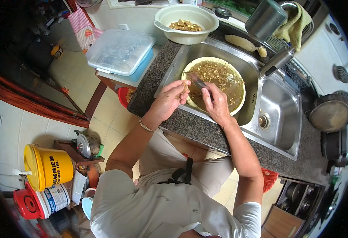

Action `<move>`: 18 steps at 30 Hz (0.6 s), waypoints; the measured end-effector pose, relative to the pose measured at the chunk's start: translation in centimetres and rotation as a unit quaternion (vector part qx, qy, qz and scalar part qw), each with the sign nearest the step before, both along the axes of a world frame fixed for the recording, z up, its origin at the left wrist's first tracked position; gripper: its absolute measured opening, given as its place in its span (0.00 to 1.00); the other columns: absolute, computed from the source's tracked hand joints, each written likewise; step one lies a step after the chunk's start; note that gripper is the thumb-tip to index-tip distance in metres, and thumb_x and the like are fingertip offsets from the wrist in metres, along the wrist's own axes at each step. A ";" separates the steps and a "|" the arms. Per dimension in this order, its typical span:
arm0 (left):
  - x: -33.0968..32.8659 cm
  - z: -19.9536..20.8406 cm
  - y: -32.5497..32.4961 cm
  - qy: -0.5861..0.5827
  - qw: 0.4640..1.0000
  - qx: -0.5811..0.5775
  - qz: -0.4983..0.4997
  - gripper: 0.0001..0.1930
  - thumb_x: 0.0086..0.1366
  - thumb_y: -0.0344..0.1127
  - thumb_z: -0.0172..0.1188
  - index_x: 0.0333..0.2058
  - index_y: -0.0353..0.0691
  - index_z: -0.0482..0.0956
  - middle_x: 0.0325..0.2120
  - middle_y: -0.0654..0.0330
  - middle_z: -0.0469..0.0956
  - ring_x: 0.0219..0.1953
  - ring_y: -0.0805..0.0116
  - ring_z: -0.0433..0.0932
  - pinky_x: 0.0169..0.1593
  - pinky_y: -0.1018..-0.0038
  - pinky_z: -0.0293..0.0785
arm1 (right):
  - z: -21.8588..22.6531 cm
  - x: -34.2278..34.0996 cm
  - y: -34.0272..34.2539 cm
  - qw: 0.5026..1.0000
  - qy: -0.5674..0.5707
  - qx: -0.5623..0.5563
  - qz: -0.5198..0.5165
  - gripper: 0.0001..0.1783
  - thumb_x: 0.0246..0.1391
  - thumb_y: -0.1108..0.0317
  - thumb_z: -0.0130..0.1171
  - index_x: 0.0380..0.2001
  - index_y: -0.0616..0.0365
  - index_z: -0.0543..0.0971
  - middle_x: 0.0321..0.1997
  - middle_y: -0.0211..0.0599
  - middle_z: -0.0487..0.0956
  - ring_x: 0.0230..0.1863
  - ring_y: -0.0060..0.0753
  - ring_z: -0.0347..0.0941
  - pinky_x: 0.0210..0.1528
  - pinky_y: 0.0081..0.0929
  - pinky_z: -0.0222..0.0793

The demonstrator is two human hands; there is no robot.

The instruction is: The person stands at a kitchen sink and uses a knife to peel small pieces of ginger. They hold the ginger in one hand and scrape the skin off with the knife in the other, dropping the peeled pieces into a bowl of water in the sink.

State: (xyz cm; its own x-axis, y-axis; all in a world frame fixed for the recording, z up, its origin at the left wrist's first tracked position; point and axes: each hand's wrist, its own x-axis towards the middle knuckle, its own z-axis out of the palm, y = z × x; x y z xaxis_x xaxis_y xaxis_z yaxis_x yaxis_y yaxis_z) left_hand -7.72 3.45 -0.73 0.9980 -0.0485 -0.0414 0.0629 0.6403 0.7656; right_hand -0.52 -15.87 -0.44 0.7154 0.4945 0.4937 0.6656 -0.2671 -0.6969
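My left hand (169, 99) is closed around a small brown piece of ginger root (186, 86), mostly hidden by the fingers. In my right hand (217, 102) is a knife (197, 80), its blade angled up and left close to the root. Both hands are over the near left rim of a round cream basin (243, 99) in the left sink bowl. Murky brown water (231, 95) fills the basin, with many pale and brown scraps floating on it. A pale green two-handled bowl (162, 16) beyond the sink contains several peeled, yellowish pieces (186, 25).
The right sink bowl (279, 115) has a drain, with a faucet (277, 62) behind it. A brush-like loofah (241, 41) lies at the sink's back edge. Left of the counter stands a lidded blue box (122, 51); below it is a red container (123, 97). A yellow bucket (54, 166) stands lower left.
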 end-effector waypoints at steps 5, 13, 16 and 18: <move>0.2 -0.7 -0.5 0.002 0.999 0.034 0.025 0.08 0.72 0.31 0.50 0.45 0.34 0.73 0.33 0.64 0.72 0.32 0.79 0.68 0.36 0.79 0.65 | -0.2 -0.2 0.0 0.999 -0.018 -0.030 0.026 0.08 0.61 0.68 0.56 0.40 0.61 0.76 0.34 0.52 0.79 0.35 0.58 0.77 0.36 0.43 0.73; 0.5 -0.9 -1.1 0.008 0.999 0.040 0.032 0.07 0.71 0.30 0.52 0.40 0.31 0.74 0.31 0.64 0.71 0.30 0.79 0.67 0.33 0.80 0.65 | -0.6 0.0 0.0 0.999 -0.036 -0.036 0.019 0.08 0.61 0.66 0.56 0.34 0.61 0.76 0.30 0.49 0.77 0.31 0.56 0.76 0.32 0.44 0.71; 0.5 -0.8 -1.1 0.009 0.999 0.035 0.033 0.07 0.70 0.29 0.53 0.40 0.31 0.74 0.30 0.64 0.71 0.30 0.79 0.67 0.34 0.80 0.65 | -0.7 0.0 -0.1 0.998 -0.036 -0.038 0.018 0.08 0.60 0.66 0.57 0.34 0.61 0.76 0.30 0.49 0.78 0.32 0.56 0.76 0.33 0.44 0.71; 0.6 -1.3 -0.8 0.006 0.999 0.029 0.029 0.07 0.70 0.29 0.54 0.41 0.30 0.74 0.31 0.63 0.71 0.30 0.79 0.67 0.34 0.80 0.65 | -0.4 -0.2 0.0 0.998 -0.042 -0.032 0.023 0.08 0.60 0.67 0.57 0.35 0.61 0.77 0.31 0.50 0.78 0.32 0.55 0.76 0.34 0.44 0.72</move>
State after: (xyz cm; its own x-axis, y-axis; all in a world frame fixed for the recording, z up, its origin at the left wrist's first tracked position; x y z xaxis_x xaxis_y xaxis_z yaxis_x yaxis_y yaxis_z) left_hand -7.14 2.62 -2.02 0.9985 0.0122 -0.0540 0.0360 0.5971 0.8013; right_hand -0.71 -15.87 -0.85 0.6489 0.5578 0.5174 0.7333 -0.2773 -0.6207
